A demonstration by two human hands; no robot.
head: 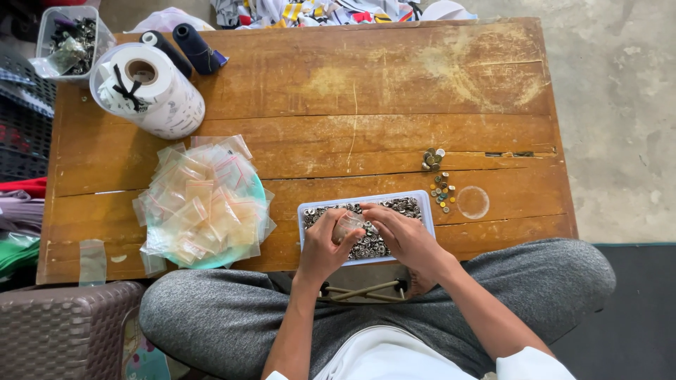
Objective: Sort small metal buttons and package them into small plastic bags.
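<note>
Small clear bag (349,225) pinched between left hand (325,243) and right hand (401,236), held directly over white tray (425,204).

Bag mouth to be kept open above tray, so dropped pieces are caught.

Tray: filled with small metal buttons (405,206).

Left of tray: heap of empty clear bags (201,200) on worktop (352,91).

Right of tray: loose buttons (441,191), scattered.

Far left of tray: clear tub (69,39), dark hardware inside; contents not identifiable.

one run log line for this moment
left hand: holds small clear bag | right hand: at bag, over tray of metal buttons | bag pile left
</note>
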